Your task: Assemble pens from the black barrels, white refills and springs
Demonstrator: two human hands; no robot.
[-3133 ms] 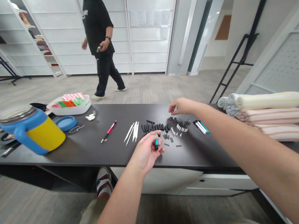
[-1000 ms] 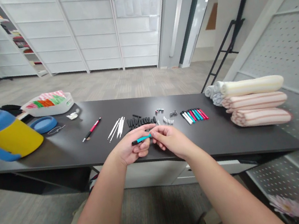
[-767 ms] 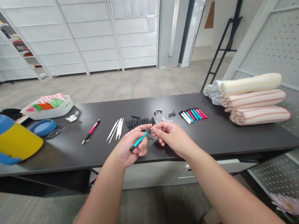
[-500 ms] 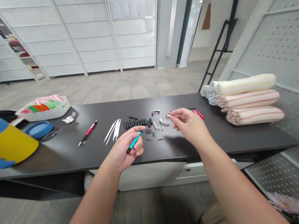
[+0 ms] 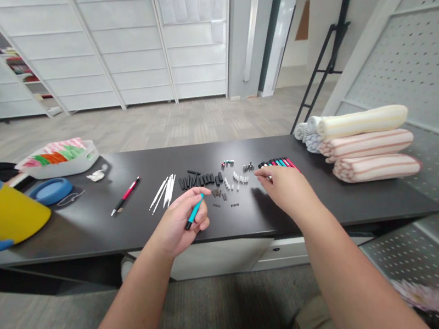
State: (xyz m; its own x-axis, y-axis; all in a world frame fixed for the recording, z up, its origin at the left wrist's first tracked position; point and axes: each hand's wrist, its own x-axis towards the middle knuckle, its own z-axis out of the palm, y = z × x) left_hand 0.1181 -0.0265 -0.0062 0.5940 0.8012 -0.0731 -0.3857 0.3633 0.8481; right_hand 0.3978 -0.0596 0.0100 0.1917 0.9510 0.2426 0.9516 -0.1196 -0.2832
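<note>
Right of a red pen and white sticks, holding a turquoise tube in the left hand near the front edge of the worktop. Past black caps, pinching narrowly with the right hand near coloured tubes; cannot tell if holding anything.

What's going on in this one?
A person's left hand holds a turquoise pen barrel with a black end. The right hand is at a row of coloured barrels; whether it grips anything is unclear. White refills and black tubular pieces lie on the table, with a red-and-black pen farther left.
</note>
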